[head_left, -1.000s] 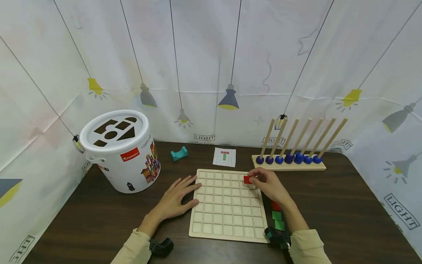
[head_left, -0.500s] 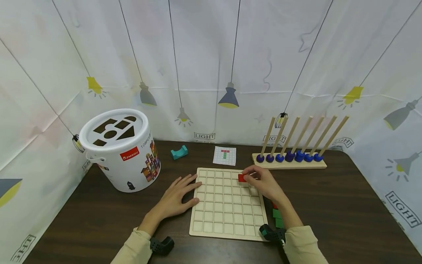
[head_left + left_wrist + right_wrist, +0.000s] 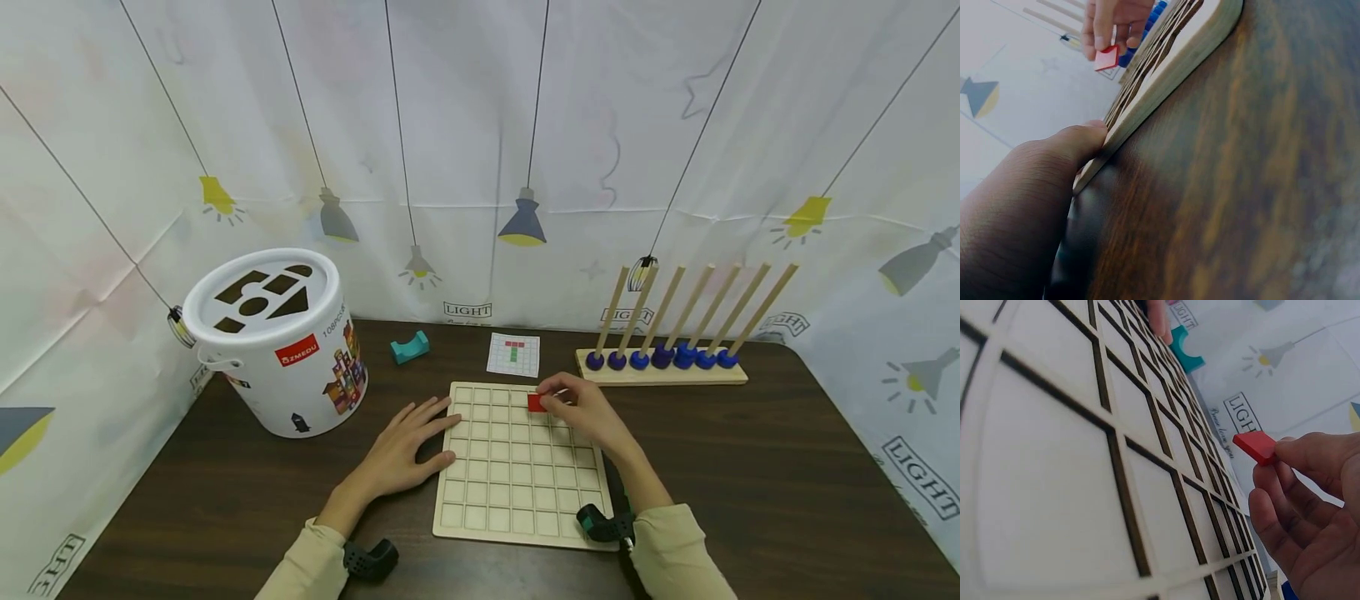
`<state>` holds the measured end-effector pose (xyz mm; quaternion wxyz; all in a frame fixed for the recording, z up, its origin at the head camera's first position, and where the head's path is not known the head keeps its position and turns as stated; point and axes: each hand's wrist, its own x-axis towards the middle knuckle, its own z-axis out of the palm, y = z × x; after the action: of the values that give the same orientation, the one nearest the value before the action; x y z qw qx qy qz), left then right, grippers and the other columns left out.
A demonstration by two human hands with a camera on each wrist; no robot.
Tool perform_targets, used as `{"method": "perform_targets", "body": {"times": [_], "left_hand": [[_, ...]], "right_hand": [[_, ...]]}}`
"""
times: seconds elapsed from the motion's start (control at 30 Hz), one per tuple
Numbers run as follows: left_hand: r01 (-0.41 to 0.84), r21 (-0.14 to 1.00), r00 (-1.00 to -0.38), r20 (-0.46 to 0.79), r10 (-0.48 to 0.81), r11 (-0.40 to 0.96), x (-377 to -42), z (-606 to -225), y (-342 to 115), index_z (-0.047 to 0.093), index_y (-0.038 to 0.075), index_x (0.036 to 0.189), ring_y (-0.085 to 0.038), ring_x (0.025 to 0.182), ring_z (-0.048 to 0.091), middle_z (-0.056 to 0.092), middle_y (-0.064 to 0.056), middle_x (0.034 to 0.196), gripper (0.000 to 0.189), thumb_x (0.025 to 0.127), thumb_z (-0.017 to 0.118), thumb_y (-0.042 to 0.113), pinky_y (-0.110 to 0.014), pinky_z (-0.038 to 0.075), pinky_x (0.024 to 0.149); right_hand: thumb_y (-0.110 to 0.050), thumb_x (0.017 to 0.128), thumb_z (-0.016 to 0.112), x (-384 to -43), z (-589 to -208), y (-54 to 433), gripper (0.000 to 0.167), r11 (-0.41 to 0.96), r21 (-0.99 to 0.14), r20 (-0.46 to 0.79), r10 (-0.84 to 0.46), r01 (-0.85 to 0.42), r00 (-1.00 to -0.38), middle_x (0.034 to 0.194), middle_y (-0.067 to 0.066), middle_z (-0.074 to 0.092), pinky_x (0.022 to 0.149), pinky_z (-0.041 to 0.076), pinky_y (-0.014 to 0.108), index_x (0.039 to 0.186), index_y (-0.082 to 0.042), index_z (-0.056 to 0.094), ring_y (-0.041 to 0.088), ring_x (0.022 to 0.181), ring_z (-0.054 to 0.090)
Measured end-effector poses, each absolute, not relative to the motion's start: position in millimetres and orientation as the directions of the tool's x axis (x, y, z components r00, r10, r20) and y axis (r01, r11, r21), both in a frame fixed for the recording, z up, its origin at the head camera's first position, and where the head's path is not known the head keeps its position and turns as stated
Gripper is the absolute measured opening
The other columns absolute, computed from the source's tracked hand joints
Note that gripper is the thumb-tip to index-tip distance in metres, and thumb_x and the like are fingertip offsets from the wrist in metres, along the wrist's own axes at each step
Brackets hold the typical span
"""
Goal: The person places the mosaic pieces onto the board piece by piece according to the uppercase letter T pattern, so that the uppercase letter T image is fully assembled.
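A pale wooden grid board (image 3: 498,471) lies on the dark table, its square cells bare where they show. My right hand (image 3: 581,408) pinches a red square tile (image 3: 536,403) between thumb and fingers, over the upper right part of the board. In the right wrist view the red tile (image 3: 1257,446) is tilted and held above the cells. My left hand (image 3: 408,446) rests with fingers spread on the board's left edge; its thumb (image 3: 1088,140) touches the rim in the left wrist view. The tiles right of the board are mostly hidden by my right forearm.
Behind the board lies a card (image 3: 513,356) printed with a red and green T on a grid. A teal arch block (image 3: 409,347) sits left of it. A white bucket (image 3: 277,375) stands at left, a peg rack (image 3: 667,377) with blue rings at back right.
My right hand has carried the red tile leftward over the board's upper rows. My forearm now covers most of the green and red tiles beside the board. The left hand stays put.
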<state>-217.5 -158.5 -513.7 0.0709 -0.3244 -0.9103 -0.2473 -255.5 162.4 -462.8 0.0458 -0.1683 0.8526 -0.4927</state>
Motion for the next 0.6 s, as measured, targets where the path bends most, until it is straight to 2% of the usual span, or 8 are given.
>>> {"method": "perform_targets", "body": {"times": [0.27, 0.6], "left_hand": [[0.634, 0.406, -0.773, 0.31, 0.554, 0.658, -217.7, -514.9, -159.0, 0.045, 0.026, 0.142, -0.031, 0.142, 0.029, 0.033, -0.004, 0.153, 0.056, 0.092, 0.054, 0.048, -0.057, 0.02, 0.115], [0.622, 0.393, -0.783, 0.293, 0.55, 0.677, -217.5, -515.0, -159.3, 0.044, 0.027, 0.142, -0.028, 0.143, 0.028, 0.033, -0.003, 0.154, 0.056, 0.093, 0.05, 0.053, -0.056, 0.02, 0.115]], "right_hand": [[-0.014, 0.092, 0.061, -258.4, -463.5, 151.3, 0.017, 0.433, -0.87, 0.08, -0.347, -0.235, -0.934, 0.102, 0.014, 0.066, 0.063, 0.05, 0.024, 0.107, -0.007, 0.064, 0.021, 0.082, 0.061], [-0.014, 0.092, 0.061, -259.8, -467.7, 137.6, 0.016, 0.421, -0.87, 0.087, -0.384, -0.258, -0.919, 0.101, 0.012, 0.067, 0.068, 0.05, 0.025, 0.106, -0.007, 0.065, 0.02, 0.083, 0.061]]}}
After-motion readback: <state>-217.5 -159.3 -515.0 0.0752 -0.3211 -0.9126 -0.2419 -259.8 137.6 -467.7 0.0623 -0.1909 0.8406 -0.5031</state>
